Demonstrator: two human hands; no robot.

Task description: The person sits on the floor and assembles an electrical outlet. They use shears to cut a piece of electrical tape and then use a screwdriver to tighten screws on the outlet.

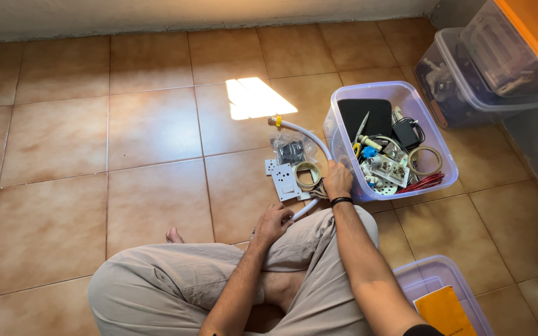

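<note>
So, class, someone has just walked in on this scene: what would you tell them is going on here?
A person sits cross-legged on a tiled floor. Their left hand holds the near end of a white flexible hose that curves away across the tiles. Their right hand, with a black band at the wrist, rests by the near rim of a clear plastic box full of cables, sockets and small parts. A white switch plate and a tape roll lie on the floor beside it.

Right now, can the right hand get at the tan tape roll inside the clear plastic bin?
Probably yes: the right hand rests at the clear plastic bin rim, the bin is lidless, and nothing covers the tan tape roll.
</note>
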